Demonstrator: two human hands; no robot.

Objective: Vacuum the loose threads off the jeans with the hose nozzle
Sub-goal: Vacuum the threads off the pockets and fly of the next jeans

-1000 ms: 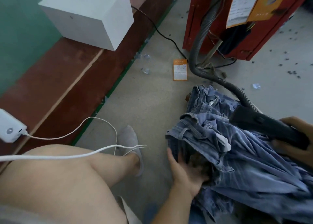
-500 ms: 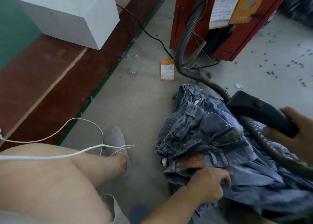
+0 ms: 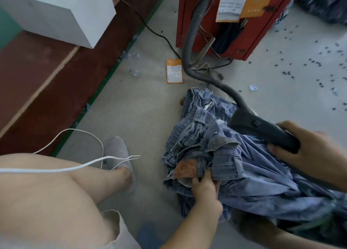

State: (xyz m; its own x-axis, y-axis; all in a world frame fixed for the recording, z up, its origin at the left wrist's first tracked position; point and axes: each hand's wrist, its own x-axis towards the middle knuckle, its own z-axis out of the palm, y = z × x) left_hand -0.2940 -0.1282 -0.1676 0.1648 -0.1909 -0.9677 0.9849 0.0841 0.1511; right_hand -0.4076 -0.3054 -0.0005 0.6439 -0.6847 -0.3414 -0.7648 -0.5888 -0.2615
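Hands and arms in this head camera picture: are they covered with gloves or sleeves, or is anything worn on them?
Both are bare. The left hand and its forearm show no glove, sleeve, watch or ring. The right hand is also ungloved, with no ring visible on its fingers; its wrist runs out of the picture, so a sleeve further up cannot be ruled out.

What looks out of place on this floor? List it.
An orange tag lies loose on the floor beside the grey hose. Small dark bits are scattered right of the red cabinet.
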